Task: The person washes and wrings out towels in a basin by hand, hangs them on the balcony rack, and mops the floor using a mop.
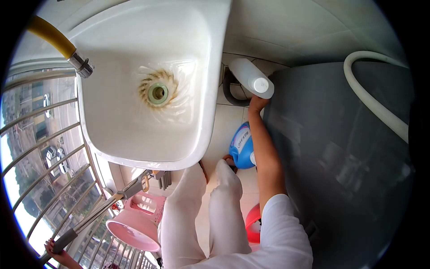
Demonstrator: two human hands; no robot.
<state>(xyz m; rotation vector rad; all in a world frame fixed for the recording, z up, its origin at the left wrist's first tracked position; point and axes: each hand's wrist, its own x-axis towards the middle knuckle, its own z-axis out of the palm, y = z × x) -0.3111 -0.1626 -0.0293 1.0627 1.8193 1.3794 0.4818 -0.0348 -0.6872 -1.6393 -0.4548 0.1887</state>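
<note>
My right hand (258, 104) reaches down between the sink and the grey surface. It is closed at the lower side of a white plastic bottle (245, 71) with a white cap; some fingers are hidden. Just below, partly behind my forearm, stands a blue jug (242, 145) with a printed label. At the lower left, my left hand (52, 248) is closed round the dark grip of a long metal pole (96, 213), which looks like a mop. Its grey fittings lie under the sink's front edge.
The white sink (148, 162) has brown stains round its drain (157, 93). A yellow hose (53, 36) with a metal end hangs over its left rim. Window bars (45, 152) line the left. A pink basin (134, 228), a red container (253, 224) and a pale hose (371, 98) are around me.
</note>
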